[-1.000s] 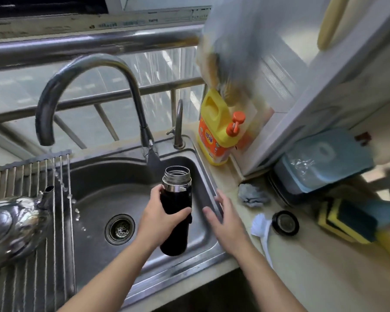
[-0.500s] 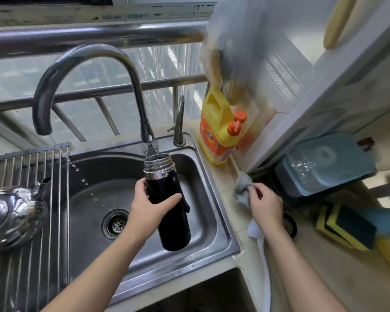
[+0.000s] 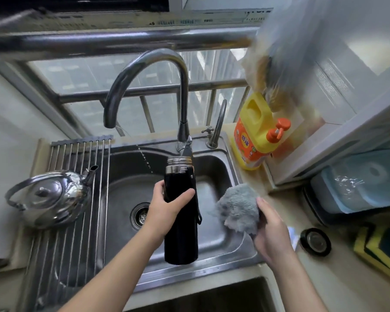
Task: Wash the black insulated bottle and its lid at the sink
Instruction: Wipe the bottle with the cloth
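Observation:
My left hand (image 3: pixel 169 207) grips the black insulated bottle (image 3: pixel 181 235) around its upper body and holds it upright over the steel sink (image 3: pixel 214 176). The bottle's silver threaded mouth is uncovered, and a black strap hangs down its right side. My right hand (image 3: pixel 271 233) holds a fluffy grey cloth (image 3: pixel 239 207) just right of the bottle, above the sink's right rim, apart from the bottle. The bottle's round black lid (image 3: pixel 316 241) lies on the counter to the right of my right hand.
A curved tap (image 3: pixel 144 70) arches over the sink, dribbling a thin stream. A steel kettle (image 3: pixel 47 199) rests on the roll-up rack (image 3: pixel 77 221) at left. A yellow detergent jug (image 3: pixel 256 136), a blue box (image 3: pixel 358 188) and yellow sponges (image 3: pixel 378 251) stand at right.
My right hand reached to the counter, picked up the grey cloth and brought it back beside the bottle. My left hand kept its grip on the bottle.

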